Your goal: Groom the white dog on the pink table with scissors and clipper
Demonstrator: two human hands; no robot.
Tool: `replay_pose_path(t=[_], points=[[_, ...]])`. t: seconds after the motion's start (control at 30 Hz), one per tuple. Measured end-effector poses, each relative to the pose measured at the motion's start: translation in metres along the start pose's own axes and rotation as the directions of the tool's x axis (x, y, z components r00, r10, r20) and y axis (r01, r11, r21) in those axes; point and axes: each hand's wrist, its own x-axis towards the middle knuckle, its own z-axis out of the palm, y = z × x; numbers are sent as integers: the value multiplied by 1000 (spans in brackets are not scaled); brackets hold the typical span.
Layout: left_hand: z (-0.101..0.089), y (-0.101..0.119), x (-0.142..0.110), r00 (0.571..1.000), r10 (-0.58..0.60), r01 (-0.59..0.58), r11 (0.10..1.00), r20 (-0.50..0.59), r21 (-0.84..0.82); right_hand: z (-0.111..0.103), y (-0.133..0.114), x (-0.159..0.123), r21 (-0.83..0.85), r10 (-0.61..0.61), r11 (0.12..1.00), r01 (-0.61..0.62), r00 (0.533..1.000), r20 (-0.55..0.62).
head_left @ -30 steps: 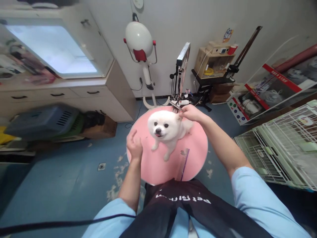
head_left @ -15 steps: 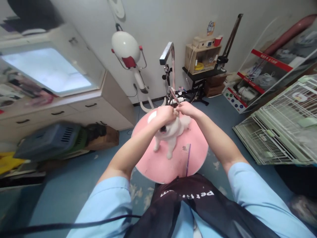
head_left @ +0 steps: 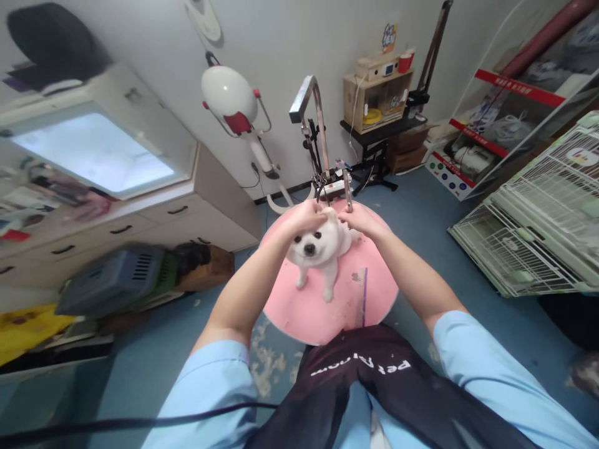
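A fluffy white dog sits on a round pink grooming table, its face turned up toward me. At the top of its head my left hand is closed on what looks like an ear, fingers pinched together. My right hand is just beside the other side of the head, closed around metal grooming scissors that point up and away. Its fingertips are close to the fur; whether they touch it I cannot tell. On the tabletop to the right of the dog lies a thin purple comb-like strip.
Behind the table rises a metal grooming arm, with a white stand dryer to its left. Wire cages stand on the right. Drawers and a pet carrier are on the left. Fur clumps lie on the floor.
My hands have moved slightly apart, and the dog's face now shows between my arms. The scissors have swung from leaning left to nearly upright. The camera view has shifted a little.
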Motion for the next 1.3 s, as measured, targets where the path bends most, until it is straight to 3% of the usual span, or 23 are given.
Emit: replay_pose_path(t=[0.1, 0.2, 0.3, 0.4, 0.6, 1.1, 1.2, 1.3], points=[[-1, -2, -4, 1000, -19, 18, 998, -19, -62, -2, 8, -25, 59, 119, 990, -126, 987, 106], [0, 0, -7, 998, -65, 63, 996, -26, -70, -1, 23, -66, -56, 81, 996, -72, 979, 187], [1, 4, -9, 998, -58, 57, 998, -21, -32, 6, 35, -104, -366, -8, 930, 37, 997, 79], [3, 7, -10, 999, -33, 33, 999, -18, 5, 16, 36, -122, -603, -20, 798, 19, 1000, 5], [3, 10, -18, 999, -18, 18, 1000, -37, -9, 28, 31, -122, -738, 38, 674, -39, 999, -19], [4, 22, -31, 997, 64, -64, 998, -35, 2, 17, 25, -132, -753, 20, 654, -71, 997, -77], [4, 21, -33, 998, 65, -66, 997, -25, -29, 14, 24, -133, -721, 10, 689, -68, 996, -84], [4, 19, -34, 998, 61, -64, 995, -29, -83, 12, 31, -132, -629, -43, 778, 8, 998, -41]])
